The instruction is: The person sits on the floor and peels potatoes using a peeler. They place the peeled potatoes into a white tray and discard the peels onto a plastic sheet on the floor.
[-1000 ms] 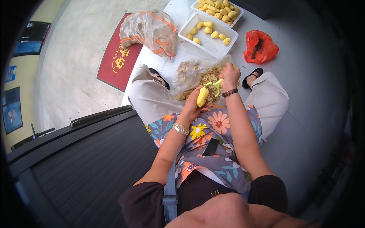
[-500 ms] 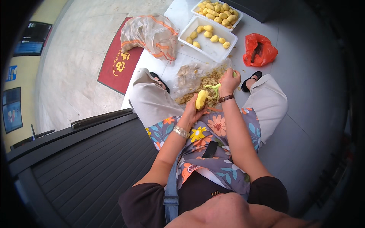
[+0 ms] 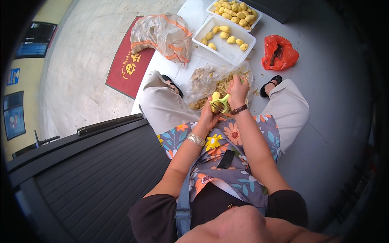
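A yellow potato (image 3: 215,96) rests in my left hand (image 3: 208,115), whose fingers curl round it above my lap. My right hand (image 3: 238,91) is closed on the handle of a light green peeler (image 3: 225,103), and the peeler's head lies against the potato. Below both hands, a clear plastic bag (image 3: 201,83) on the floor holds a heap of potato peelings (image 3: 225,85). Part of the potato is hidden behind the peeler and my left fingers.
Ahead stands a white tub (image 3: 227,52) with several peeled potatoes; a fuller white tub (image 3: 257,20) sits behind it. A clear sack with orange stripes (image 3: 162,38) lies left, near a red mat (image 3: 121,79). A red plastic bag (image 3: 288,58) is on the right.
My right hand has drawn the peeler left and toward me, from beside the potato onto it. The potato has turned a little in my left hand.
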The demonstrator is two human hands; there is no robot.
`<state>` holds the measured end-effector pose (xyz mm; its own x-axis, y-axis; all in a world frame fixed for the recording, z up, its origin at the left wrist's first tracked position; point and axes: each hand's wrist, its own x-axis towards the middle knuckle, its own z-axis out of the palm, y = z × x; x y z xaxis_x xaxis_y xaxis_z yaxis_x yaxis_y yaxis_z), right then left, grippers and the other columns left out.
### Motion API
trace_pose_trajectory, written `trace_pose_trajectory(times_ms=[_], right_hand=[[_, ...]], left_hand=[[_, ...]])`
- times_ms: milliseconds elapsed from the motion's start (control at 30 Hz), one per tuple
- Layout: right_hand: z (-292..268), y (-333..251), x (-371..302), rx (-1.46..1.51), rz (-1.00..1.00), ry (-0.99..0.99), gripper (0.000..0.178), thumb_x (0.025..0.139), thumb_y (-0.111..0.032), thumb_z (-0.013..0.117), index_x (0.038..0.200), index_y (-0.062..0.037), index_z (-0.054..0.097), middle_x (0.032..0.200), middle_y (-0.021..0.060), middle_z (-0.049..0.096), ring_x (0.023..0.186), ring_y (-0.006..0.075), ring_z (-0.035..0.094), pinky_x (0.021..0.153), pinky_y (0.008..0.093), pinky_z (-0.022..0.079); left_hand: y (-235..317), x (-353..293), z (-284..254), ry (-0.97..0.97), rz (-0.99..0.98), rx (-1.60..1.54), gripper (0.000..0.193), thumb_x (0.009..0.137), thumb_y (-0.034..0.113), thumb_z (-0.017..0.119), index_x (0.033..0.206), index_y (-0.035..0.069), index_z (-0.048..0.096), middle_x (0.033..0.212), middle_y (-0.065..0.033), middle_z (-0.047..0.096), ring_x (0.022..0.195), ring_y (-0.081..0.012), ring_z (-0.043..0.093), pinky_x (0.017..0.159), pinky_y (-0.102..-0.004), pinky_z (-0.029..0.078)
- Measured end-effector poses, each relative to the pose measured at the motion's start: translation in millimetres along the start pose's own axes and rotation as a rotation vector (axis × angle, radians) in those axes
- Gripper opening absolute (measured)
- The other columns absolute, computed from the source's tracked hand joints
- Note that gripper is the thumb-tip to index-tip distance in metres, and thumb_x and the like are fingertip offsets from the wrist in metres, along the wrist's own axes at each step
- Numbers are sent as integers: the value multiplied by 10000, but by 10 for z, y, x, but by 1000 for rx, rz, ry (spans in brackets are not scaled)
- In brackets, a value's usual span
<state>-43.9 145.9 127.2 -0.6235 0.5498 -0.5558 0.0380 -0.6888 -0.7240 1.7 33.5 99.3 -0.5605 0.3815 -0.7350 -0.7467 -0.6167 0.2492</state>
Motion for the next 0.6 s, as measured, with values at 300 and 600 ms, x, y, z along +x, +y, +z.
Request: trace_pose_trajectory(times_ms=[300, 600], right_hand=[[-167, -326, 403, 48, -186, 66, 100, 785, -81, 480, 780, -42, 388, 512, -8, 344, 367, 89, 286, 346, 252, 240], [-45, -97, 247, -30, -208, 138, 148, 782, -103, 519, 846, -34, 405, 532, 19, 401, 370, 100, 348, 325, 267, 268]], left_hand=[[112, 17, -180, -252, -94, -1, 445, 899, 421, 411, 1095, 27, 472, 904, -101, 551, 657, -176, 477, 556, -251, 425], [53, 67, -331, -236, -56, 176, 330, 900, 365, 426, 1025, 62, 462, 811, -88, 539, 607, -190, 515, 506, -269, 452]])
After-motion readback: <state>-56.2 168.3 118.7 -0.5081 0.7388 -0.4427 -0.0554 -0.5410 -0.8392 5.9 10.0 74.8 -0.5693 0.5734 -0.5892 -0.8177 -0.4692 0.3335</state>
